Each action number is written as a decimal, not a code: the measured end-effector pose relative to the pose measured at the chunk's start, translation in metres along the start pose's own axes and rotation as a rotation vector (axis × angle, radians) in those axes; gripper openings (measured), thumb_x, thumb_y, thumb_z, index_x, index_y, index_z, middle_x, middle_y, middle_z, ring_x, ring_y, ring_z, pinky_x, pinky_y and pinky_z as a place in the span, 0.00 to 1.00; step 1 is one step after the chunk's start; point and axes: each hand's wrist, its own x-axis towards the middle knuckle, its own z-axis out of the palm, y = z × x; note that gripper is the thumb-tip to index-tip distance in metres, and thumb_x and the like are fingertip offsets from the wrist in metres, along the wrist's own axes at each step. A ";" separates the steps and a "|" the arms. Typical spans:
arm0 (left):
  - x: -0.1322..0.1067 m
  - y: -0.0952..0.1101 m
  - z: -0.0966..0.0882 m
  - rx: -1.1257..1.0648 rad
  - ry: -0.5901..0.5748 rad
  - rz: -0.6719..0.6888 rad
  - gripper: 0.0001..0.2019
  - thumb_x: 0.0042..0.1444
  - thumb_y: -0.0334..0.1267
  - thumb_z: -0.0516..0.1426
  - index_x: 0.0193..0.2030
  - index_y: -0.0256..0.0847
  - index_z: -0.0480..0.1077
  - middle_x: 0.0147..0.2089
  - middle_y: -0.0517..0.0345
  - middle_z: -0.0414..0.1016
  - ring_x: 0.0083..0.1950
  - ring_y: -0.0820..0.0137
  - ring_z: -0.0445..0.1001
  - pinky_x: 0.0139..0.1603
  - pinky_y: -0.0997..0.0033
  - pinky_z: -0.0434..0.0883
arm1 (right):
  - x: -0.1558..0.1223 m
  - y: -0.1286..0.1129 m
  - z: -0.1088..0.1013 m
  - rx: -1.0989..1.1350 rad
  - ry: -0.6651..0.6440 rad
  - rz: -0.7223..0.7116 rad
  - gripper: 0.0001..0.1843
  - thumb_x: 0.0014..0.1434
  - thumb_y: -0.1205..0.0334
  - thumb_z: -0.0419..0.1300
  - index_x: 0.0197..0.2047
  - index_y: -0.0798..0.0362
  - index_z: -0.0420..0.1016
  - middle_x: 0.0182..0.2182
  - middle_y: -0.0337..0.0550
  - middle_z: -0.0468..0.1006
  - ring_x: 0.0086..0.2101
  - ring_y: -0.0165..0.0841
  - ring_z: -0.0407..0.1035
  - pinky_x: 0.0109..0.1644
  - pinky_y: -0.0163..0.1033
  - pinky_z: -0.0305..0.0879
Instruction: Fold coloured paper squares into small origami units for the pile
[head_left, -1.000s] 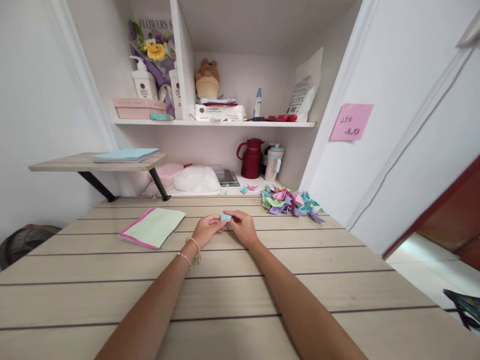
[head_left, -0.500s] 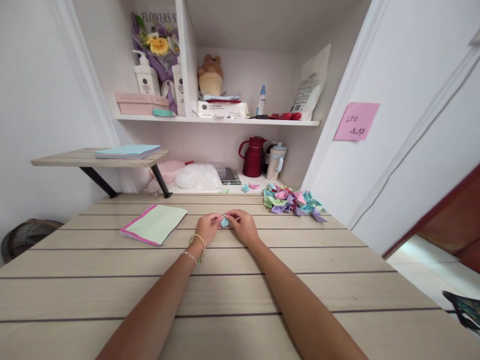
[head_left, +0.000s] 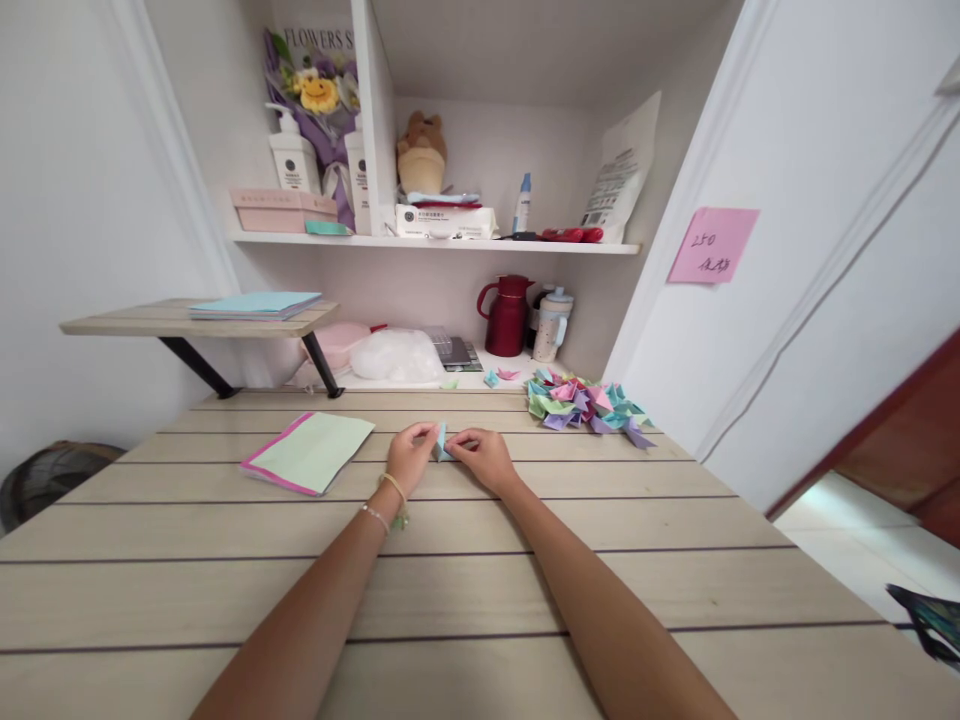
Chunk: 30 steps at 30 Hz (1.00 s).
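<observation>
A small piece of folded light blue paper is held between my two hands, just above the middle of the desk. My left hand pinches its left side with thumb and fingers. From the right, my right hand is closed on its other edge with the fingertips. To the left lies a stack of paper sheets, pale green on top with a pink edge. Folded paper pieces in several colours are heaped at the back right.
A raised wooden shelf on black legs carries light blue sheets at the left. Behind the desk stand a dark red jug, a speckled cup and a clear plastic bag. A pink note sticks to the right wall.
The light blue paper has turned from lying wide to standing narrow and upright between my fingers. My hands have drawn slightly apart.
</observation>
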 end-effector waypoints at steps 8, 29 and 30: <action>0.001 0.004 -0.003 -0.447 -0.092 -0.264 0.23 0.40 0.40 0.64 0.45 0.36 0.70 0.41 0.47 0.77 0.40 0.66 0.75 0.42 0.68 0.71 | 0.004 0.006 -0.002 0.087 0.145 0.006 0.09 0.46 0.57 0.61 0.28 0.52 0.78 0.35 0.44 0.75 0.36 0.34 0.69 0.41 0.37 0.65; 0.006 0.000 -0.006 -0.419 -0.106 -0.277 0.16 0.38 0.37 0.65 0.33 0.34 0.69 0.28 0.58 0.75 0.30 0.75 0.73 0.38 0.75 0.69 | 0.002 0.001 0.008 0.190 0.063 0.056 0.16 0.47 0.50 0.61 0.32 0.55 0.72 0.19 0.37 0.73 0.20 0.29 0.67 0.26 0.33 0.64; 0.006 0.000 -0.006 -0.442 -0.090 -0.284 0.16 0.38 0.37 0.65 0.34 0.34 0.68 0.29 0.58 0.75 0.31 0.75 0.74 0.38 0.74 0.70 | 0.002 0.000 0.007 0.155 0.072 0.025 0.15 0.47 0.51 0.61 0.33 0.54 0.72 0.18 0.36 0.72 0.20 0.29 0.67 0.26 0.33 0.64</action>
